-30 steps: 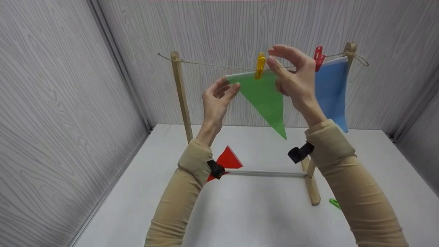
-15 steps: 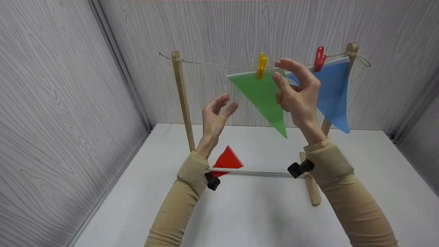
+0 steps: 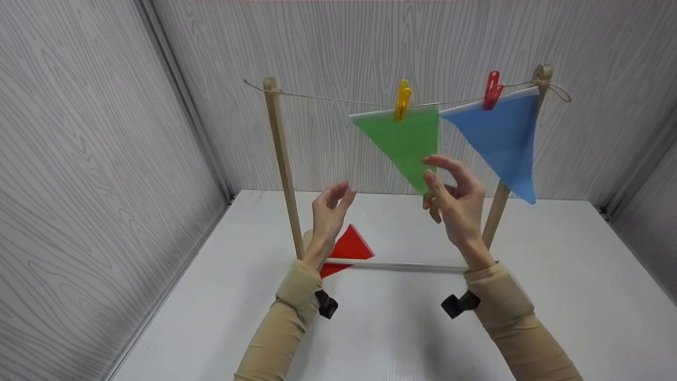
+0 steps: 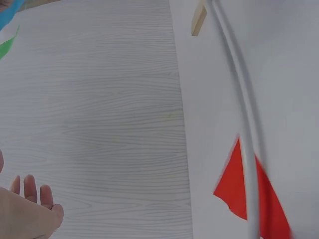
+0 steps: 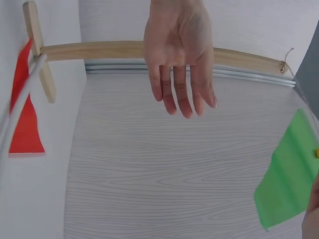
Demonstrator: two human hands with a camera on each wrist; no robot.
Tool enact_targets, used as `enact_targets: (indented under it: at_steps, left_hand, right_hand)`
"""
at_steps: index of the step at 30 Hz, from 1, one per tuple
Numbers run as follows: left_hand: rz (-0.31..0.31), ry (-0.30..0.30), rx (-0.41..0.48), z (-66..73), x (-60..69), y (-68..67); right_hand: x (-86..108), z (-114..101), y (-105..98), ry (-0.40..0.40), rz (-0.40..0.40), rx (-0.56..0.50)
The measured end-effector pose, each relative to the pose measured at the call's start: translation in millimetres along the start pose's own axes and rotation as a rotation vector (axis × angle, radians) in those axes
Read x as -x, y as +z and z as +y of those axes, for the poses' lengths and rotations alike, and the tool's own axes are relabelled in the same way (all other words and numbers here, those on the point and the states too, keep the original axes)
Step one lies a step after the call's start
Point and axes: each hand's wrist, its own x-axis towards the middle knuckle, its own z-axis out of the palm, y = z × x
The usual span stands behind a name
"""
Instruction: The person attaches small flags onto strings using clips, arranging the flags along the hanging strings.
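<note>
A green triangular flag [image 3: 404, 135] hangs from the string [image 3: 338, 99], pinned by a yellow clothespin [image 3: 402, 100]. To its right hangs a blue triangular flag [image 3: 502, 137] under a red clothespin [image 3: 492, 90]. My left hand [image 3: 329, 214], loosely bent and holding nothing, is below and left of the green flag; the right wrist view shows that left hand [image 5: 179, 55] with fingers extended. In the head view my right hand [image 3: 459, 203] covers the green flag's lower tip, its fingers relaxed and without a thing in them. Whether it touches the flag I cannot tell.
Wooden posts [image 3: 283, 159] at left and right hold up the string. A white rod [image 3: 396, 264] joins them low down, and a red flag [image 3: 351, 246] lies on the white tabletop [image 3: 402, 328] across from it. Grey wood-grain walls [image 3: 338, 42] enclose the sides and back.
My left hand has let go of the green flag's left corner and moved down. The right hand has dropped away from beside the yellow clothespin. Both flags stay hanging.
</note>
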Motion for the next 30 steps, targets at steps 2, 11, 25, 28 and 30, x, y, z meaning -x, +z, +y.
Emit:
enact_targets:
  at_steps: [2,11,25,28,30]
  left_hand:
    - [0.007,-0.027,-0.01,-10.2,4.8,0.3]
    - [0.001,-0.089,-0.088,-52.5,27.3,-1.4]
    - [-0.105,-0.09,-0.448,-92.0,52.4,-8.7]
    - [-0.149,-0.101,-0.5,-96.5,58.0,-10.7]
    - [-0.177,-0.106,-0.53,-99.6,61.9,-12.4]
  right_hand:
    - [11.4,11,-5,0.032,0.002,0.002]
    - [55.0,57,-33,0.275,0.069,0.047]
    - [102.3,102,-64,0.607,0.028,0.171]
    - [109.7,109,-72,0.661,0.048,0.097]
    - [113.9,112,-76,0.708,0.065,0.033]
